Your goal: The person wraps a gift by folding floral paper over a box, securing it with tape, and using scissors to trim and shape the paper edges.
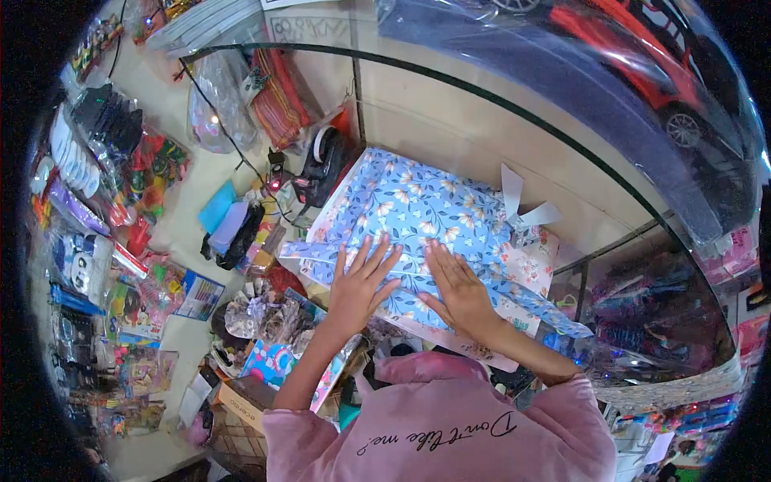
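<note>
Blue floral wrapping paper [430,197] covers a flat bundle in front of me, with a folded edge running across it. My left hand [361,281] lies flat on that fold, its fingers spread. Beside it, my right hand [458,285] presses palm-down on the paper, fingers stretched out and close together. Neither hand grips anything. A loose strip of the paper juts out to the right, and another end sticks out at the left. Under the bundle shows a pale flowered sheet [542,251]. What is inside the paper is hidden.
A black tape dispenser [315,173] stands at the bundle's upper left. Two pale flat pieces [540,215] form a V at its right corner. A glass-edged case wall rises behind. Open boxes [241,406] and packaged goods [84,265] crowd the left.
</note>
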Tool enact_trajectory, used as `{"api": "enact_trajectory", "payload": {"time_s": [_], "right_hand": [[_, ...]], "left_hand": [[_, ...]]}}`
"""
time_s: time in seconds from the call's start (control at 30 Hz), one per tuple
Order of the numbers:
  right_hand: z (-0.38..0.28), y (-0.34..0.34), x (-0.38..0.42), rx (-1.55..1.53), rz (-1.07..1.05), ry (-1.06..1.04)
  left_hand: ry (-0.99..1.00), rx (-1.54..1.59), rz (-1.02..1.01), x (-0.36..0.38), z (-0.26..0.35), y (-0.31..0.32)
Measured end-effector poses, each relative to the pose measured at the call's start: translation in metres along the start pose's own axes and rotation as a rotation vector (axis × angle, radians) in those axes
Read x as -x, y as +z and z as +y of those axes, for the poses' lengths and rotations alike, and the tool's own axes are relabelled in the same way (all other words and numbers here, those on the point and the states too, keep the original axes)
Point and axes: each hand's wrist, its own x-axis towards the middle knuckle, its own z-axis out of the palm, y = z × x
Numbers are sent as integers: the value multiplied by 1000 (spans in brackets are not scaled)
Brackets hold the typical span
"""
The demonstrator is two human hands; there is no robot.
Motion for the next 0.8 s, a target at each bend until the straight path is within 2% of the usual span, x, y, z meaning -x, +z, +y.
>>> {"api": "enact_trajectory", "payload": {"time_s": [0.3, 0.4, 0.47, 0.6, 0.63, 0.73, 0.8], "right_hand": [[8, -7, 7, 38, -46, 29], [29, -20, 20, 77, -140, 84], [39, -38, 27, 133, -208, 99], [44, -48, 37, 276, -165, 149], [36, -45, 29, 105, -195, 233], [12, -25, 12, -37, -113, 33], [6, -14, 4, -72, -89, 20]], "left_hand": [[-55, -134, 25, 3, -1, -5], [22, -63, 3, -5, 11, 8], [105, -54, 59, -11, 24, 26], [162, 59, 70, -21, 48, 37], [155, 59, 68, -22, 49, 37], [160, 40, 23, -22, 45, 34], [168, 18, -46, -23, 37, 22]]}}
